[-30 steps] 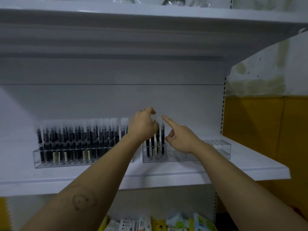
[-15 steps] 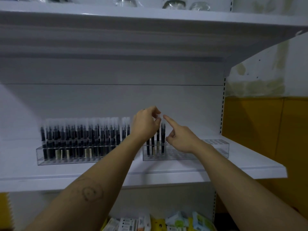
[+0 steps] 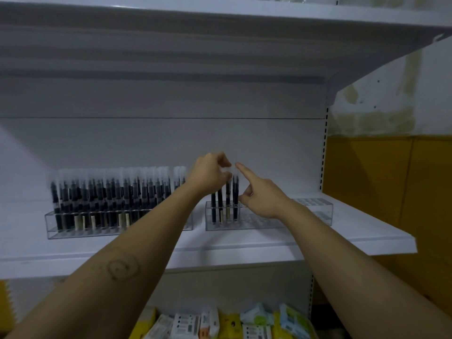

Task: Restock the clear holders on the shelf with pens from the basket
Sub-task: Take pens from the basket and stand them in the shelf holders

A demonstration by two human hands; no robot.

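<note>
Two clear holders stand on the white shelf [image 3: 342,237]. The left holder [image 3: 73,232] is packed with several dark pens with frosted caps. In the right holder [image 3: 315,212] only a few pens [image 3: 220,204] stand, all at its left end. My left hand [image 3: 210,174] pinches the frosted cap of one pen [image 3: 228,192] standing in the right holder. My right hand [image 3: 261,195] hovers just to the right of those pens, forefinger stretched toward the cap, other fingers curled. The basket is out of view.
An upper shelf [image 3: 220,18] overhangs close above. Below the pen shelf lie yellow and white packaged goods [image 3: 220,324]. A yellow wall panel [image 3: 391,192] runs to the right of the shelving.
My left hand has risen slightly with its fingers closing on the pen cap. My right forefinger has moved up closer to the cap. The view has shifted a little.
</note>
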